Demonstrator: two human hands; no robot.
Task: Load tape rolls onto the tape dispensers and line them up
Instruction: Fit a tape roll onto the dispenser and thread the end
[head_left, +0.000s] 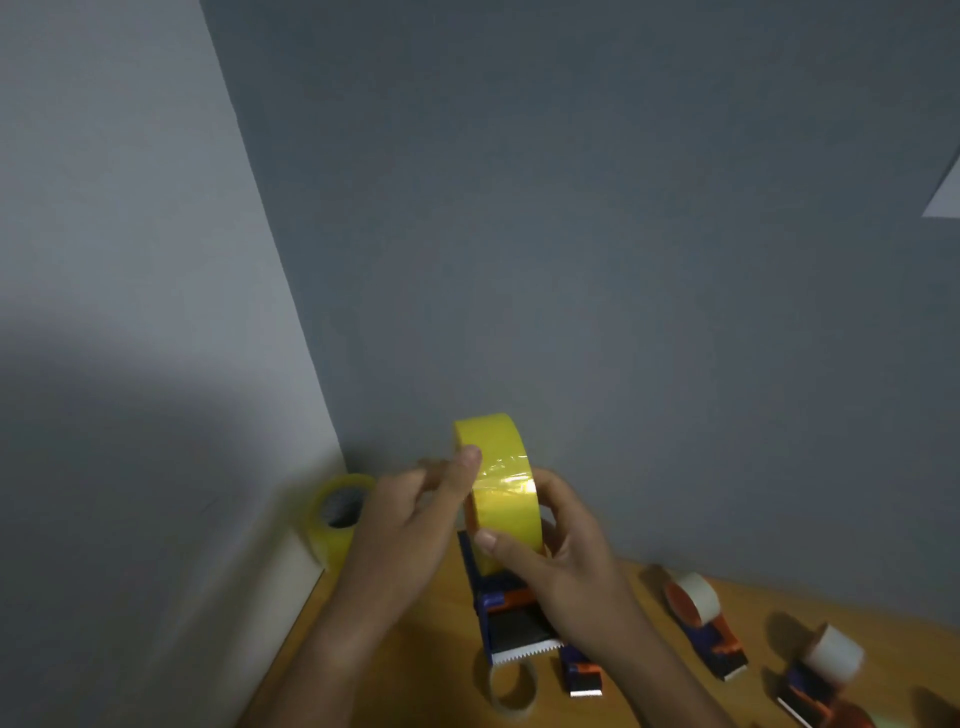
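Yellow tape roll (501, 493) upright, pinched between left hand (410, 525) and right hand (561, 566)

hidden: we lose the blue dispenser (511, 618)'s right side behind the right hand (561, 566) | cut off: the dispenser (815, 691) far right of it runs off the bottom edge | blurred: the left hand (410, 525) fingers beside the yellow roll (501, 488); we cannot tell their grip

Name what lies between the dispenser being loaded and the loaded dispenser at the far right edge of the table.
In the head view, another loaded dispenser carrying a pale roll stands between the held dispenser and the far-right dispenser.
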